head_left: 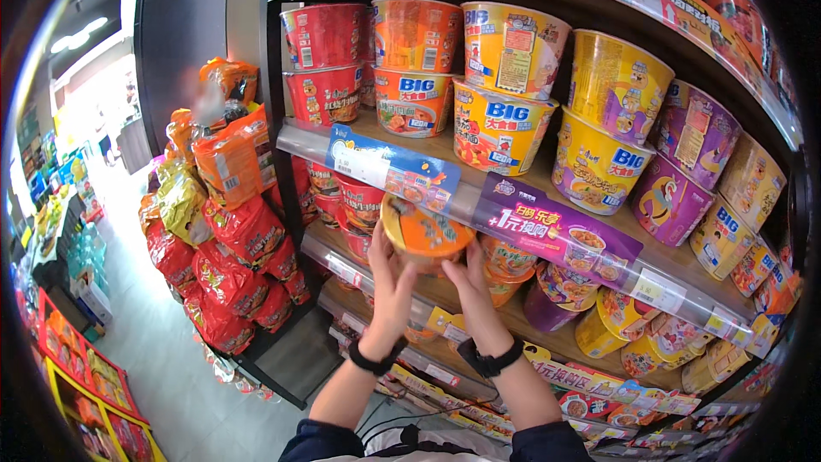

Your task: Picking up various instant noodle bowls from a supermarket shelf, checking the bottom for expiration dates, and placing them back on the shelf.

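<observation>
An instant noodle cup (pixel 425 235) with an orange and yellow lid is held between my two hands, in front of the middle shelf's edge. My left hand (pixel 393 282) closes on its left side and my right hand (pixel 469 284) on its right. The lid faces up toward me; the cup's lower side is mostly hidden by my fingers. Just behind it, red noodle cups (pixel 357 205) and orange noodle cups (pixel 506 267) stand on the lower shelf. A blue price strip (pixel 395 169) hangs above the cup, and a purple promotional strip (pixel 558 229) lies to its right.
Stacked yellow noodle tubs (pixel 603 167) and red noodle tubs (pixel 321 96) fill the shelf above. Left of the shelving, bagged noodle packs in red (pixel 235 278) and orange (pixel 231 158) form a tall pile. A red and yellow display rack (pixel 94 376) stands at the lower left.
</observation>
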Demonstrator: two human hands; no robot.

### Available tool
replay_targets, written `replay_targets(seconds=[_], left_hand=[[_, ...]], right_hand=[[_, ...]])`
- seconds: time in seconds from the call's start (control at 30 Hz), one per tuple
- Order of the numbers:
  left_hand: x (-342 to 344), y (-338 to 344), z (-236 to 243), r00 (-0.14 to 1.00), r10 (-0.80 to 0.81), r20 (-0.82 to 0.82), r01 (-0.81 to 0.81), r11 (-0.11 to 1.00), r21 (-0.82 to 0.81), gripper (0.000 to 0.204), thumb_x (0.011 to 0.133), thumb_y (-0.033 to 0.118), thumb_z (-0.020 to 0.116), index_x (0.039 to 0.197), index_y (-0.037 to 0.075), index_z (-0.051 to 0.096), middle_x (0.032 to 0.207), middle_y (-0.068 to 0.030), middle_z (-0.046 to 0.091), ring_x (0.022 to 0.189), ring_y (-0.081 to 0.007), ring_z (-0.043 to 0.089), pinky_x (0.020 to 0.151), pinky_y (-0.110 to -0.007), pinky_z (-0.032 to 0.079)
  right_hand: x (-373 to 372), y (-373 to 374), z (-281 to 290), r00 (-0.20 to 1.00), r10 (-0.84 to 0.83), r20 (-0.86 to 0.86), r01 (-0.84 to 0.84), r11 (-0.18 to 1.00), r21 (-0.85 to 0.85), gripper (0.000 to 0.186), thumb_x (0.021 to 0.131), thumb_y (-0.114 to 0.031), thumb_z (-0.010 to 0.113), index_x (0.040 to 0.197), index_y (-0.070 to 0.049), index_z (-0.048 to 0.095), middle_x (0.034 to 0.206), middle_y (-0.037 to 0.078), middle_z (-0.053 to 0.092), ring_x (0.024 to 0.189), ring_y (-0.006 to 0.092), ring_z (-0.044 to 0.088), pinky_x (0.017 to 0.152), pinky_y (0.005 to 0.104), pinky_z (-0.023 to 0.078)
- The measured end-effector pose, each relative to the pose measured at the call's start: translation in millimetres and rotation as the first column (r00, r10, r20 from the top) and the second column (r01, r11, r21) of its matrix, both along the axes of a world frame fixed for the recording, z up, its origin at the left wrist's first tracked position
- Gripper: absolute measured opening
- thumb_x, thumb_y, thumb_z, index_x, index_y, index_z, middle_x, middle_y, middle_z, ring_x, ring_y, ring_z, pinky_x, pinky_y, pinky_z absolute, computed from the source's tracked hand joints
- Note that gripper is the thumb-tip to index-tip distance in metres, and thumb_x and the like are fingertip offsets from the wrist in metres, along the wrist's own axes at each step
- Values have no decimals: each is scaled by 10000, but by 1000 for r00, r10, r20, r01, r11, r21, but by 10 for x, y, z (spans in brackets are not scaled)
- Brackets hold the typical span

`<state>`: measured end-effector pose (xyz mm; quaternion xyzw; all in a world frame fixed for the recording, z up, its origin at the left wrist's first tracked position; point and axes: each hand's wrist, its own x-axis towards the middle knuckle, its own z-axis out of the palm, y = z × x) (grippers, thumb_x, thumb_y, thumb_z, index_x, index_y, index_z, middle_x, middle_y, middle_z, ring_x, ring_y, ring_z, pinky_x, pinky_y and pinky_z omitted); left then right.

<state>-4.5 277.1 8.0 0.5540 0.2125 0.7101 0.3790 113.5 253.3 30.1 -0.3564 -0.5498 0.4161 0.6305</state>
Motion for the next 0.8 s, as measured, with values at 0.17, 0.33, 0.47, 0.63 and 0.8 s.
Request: replay_targets(seconds=[0.17,0.33,0.47,0.63,0.8], left_hand=[[-209,-816,-422,985,172,-13,-173,984,-50,726,735,69,476,1349,47,89,1350,-125,171,1277,-246,178,1027,-420,196],[-348,-1141,-419,881,244,405,-194,968,-161,678,762,169,512,1339,68,169,1347,-89,264,1229,-229,299,1013,-359,242],[-470,-1248,-228,944,263,199,-285,954,90,833,723,190,592,1367,87,74,1365,-126,218,1246,-267,269,1015,-393,246],[-475,-1422,-176,820,470,-326,-338,858,388,954,685,191,698,1376,121,44,1339,-282,147,1207,-397,288,935,-468,320],[-403,-1422,-31,784,474,-402,-202,806,556,977,616,162,734,1367,143,110,1343,-324,89,1217,-471,242,936,-495,312]], right_hand=[[24,-426,-251,983,163,86,-153,982,-107,507,883,-233,471,1252,16,228,1240,108,367,1118,162,410,923,305,352],[-114,-735,-103,896,242,372,-247,968,-35,582,858,-181,503,1303,20,186,1335,159,276,1243,243,282,1008,350,237],[-16,-835,-36,839,230,493,-370,906,206,711,805,-150,564,1353,-15,131,1406,188,144,1298,292,177,1034,373,179],[168,-911,181,942,299,154,-335,883,329,816,703,-138,673,1350,-34,187,1411,173,154,1270,295,263,1015,366,238],[477,-1050,69,940,90,330,-221,896,384,704,686,-135,689,1288,-9,345,1306,182,377,1186,270,404,969,334,309]])
